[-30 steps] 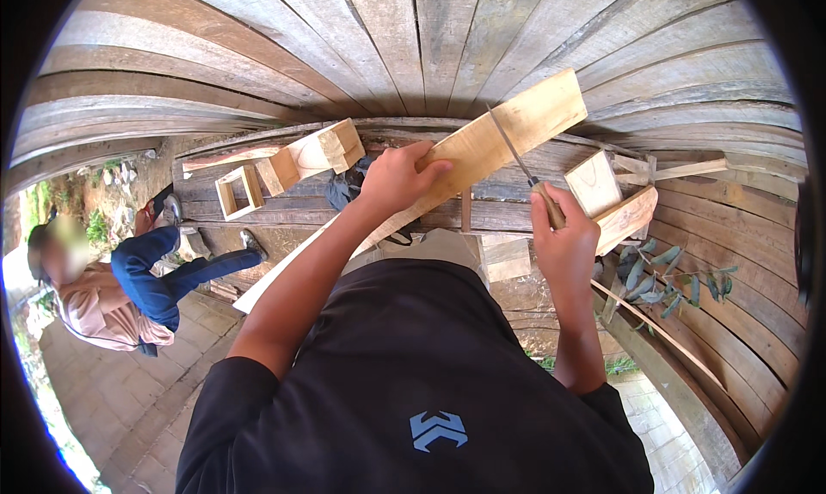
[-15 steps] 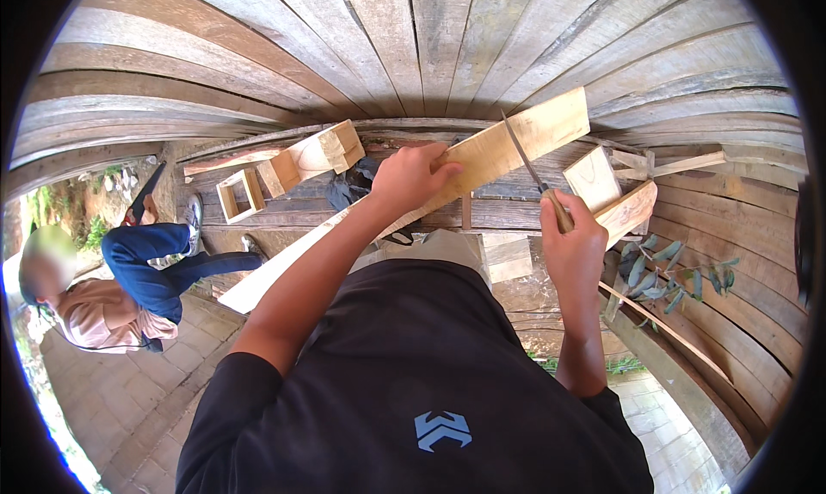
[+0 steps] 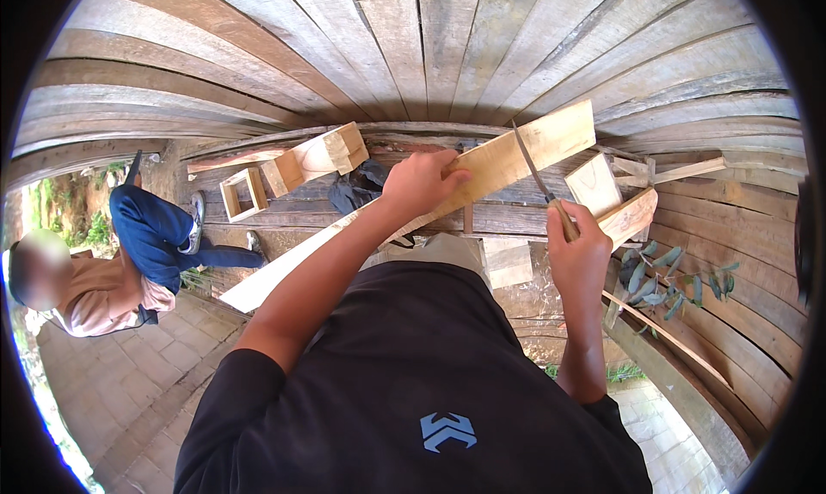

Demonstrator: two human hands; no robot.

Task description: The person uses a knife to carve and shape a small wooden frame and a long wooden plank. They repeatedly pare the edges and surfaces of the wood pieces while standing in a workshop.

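A long pale wooden board runs slantwise in front of me, from the lower left up to the right. My left hand grips it near the middle, thumb pointing to the right and fingers bent over the far edge. In my right hand is the wooden handle of a handsaw. Its narrow dark blade lies across the board, right of my left hand, with the tip at the board's far edge. Whether its teeth have cut into the wood I cannot make out.
Beneath the board is a plank bench with a small wooden frame, wood blocks and a dark bag. More offcuts and a leafy branch are to the right. A person sits at the left. A plank wall rises behind.
The handsaw and my right hand have shifted slightly toward me and right along with the view. My left hand keeps its hold. The person at the left has lowered the dark blade they hold.
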